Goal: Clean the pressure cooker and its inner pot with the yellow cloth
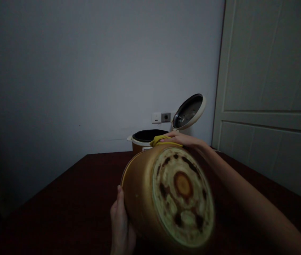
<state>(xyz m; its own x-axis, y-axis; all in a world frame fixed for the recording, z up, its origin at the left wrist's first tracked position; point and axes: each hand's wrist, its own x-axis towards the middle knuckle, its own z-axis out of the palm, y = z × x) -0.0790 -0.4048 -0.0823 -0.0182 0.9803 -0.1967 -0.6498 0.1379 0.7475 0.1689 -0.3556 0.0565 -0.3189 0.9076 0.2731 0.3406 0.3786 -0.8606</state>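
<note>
A golden inner pot point(150, 191) is held tipped on its side, its stained, scorched bottom point(183, 198) turned toward me. My left hand point(121, 223) grips the pot's rim from below on the left. My right hand point(183, 139) reaches over the top of the pot and presses a yellow cloth point(161, 139) against its upper side. Behind the pot stands a rice cooker point(145, 139) with its lid point(189, 111) swung open.
A dark reddish-brown table point(68, 202) spreads under the pot. A grey wall with a socket plate point(161, 117) is behind it. A white panelled door point(270, 95) is on the right.
</note>
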